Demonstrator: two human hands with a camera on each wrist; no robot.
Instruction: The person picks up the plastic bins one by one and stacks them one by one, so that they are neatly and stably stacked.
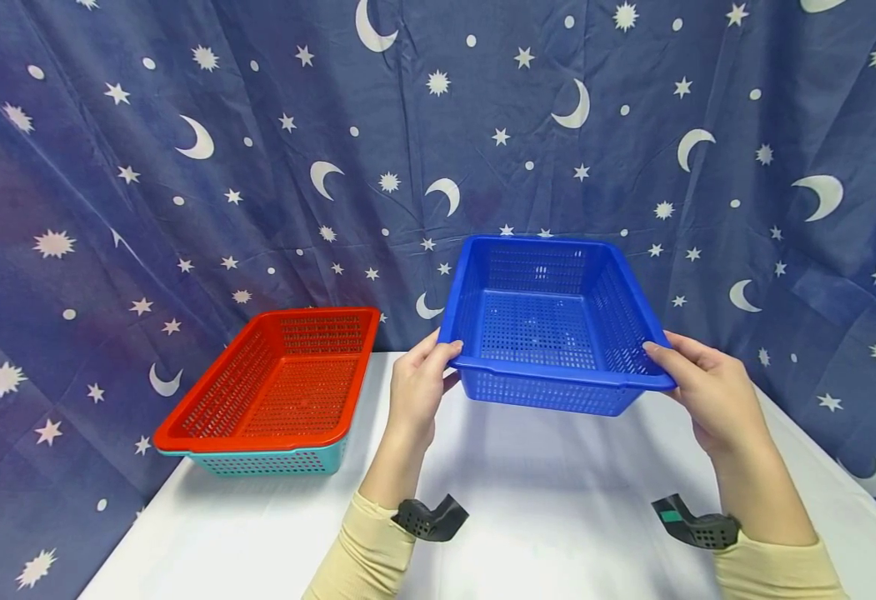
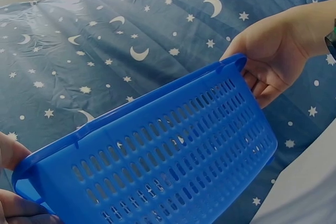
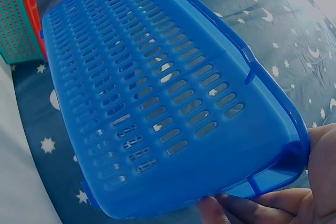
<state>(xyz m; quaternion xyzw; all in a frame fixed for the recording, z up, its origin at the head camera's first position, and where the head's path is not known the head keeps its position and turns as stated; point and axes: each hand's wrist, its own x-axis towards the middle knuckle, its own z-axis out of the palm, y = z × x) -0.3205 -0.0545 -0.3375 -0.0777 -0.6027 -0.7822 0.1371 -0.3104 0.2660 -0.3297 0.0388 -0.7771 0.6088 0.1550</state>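
A blue plastic basket point(image 1: 535, 329) with slotted walls is held above the white table, its open top tilted towards me. My left hand point(image 1: 421, 387) grips the near left corner of its rim, thumb on top and fingers beneath. At the near right corner my right hand point(image 1: 711, 392) grips the rim the same way. In the left wrist view the basket's slotted near wall point(image 2: 173, 150) fills the middle, and the right hand point(image 2: 275, 51) shows at its far end. The right wrist view shows the basket point(image 3: 157, 87) from below, with the right fingers point(image 3: 273, 205) under the rim.
On the left of the white table point(image 1: 377, 533), a red basket point(image 1: 302, 400) sits nested inside a turquoise basket point(image 1: 280, 462). A dark blue curtain point(image 1: 182, 183) with moons and stars hangs behind and along the sides of the table.
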